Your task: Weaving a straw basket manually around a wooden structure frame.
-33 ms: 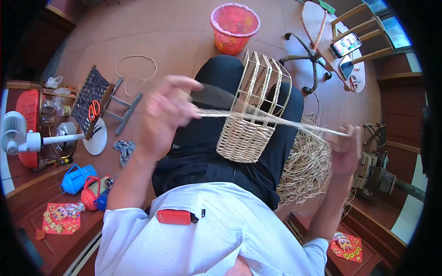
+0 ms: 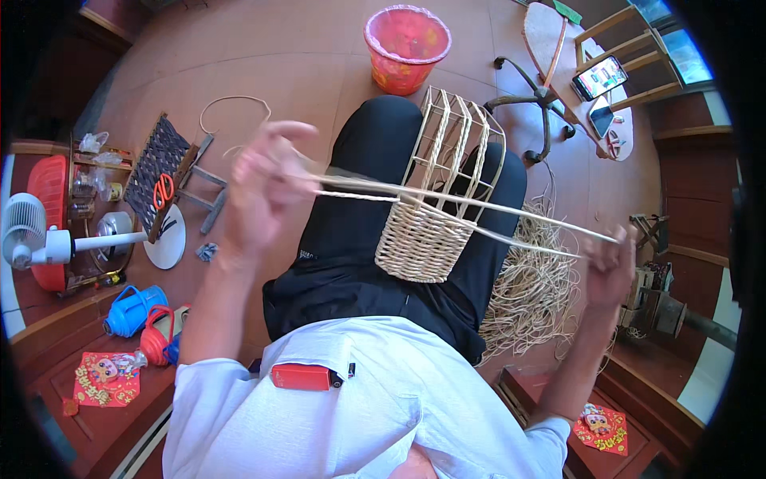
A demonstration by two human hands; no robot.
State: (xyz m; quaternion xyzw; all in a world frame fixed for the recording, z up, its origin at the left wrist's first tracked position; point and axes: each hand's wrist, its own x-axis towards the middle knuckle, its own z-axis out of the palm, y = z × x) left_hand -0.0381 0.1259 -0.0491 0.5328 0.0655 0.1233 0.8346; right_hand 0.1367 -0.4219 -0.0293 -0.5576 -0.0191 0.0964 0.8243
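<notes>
A half-woven basket (image 2: 423, 243) rests on my lap between my thighs. Its near part is densely woven from pale twisted cord, while its far part is an open frame (image 2: 447, 148) wrapped with cord. Out to the left, my left hand (image 2: 271, 180) is closed on cord, slightly blurred. My right hand (image 2: 610, 267), raised at the right, pinches the end of a cord strand (image 2: 519, 211). Strands stretch across the basket between both hands and to its woven edge; a lower strand (image 2: 527, 244) also runs toward the right hand. Exactly where each strand ends is smeared by motion.
A heap of loose cord (image 2: 531, 295) lies on the floor beside my right leg. Ahead stands a red bin (image 2: 407, 52). At left are a fan (image 2: 32, 231), a woven stool (image 2: 155, 164) with orange scissors (image 2: 163, 190), and a blue flask (image 2: 134, 311). A phone (image 2: 600, 77) stands at upper right.
My hands have moved farther apart, the left one outward to the left, the right one outward to the right. The strands between them stretch longer. The basket stays put.
</notes>
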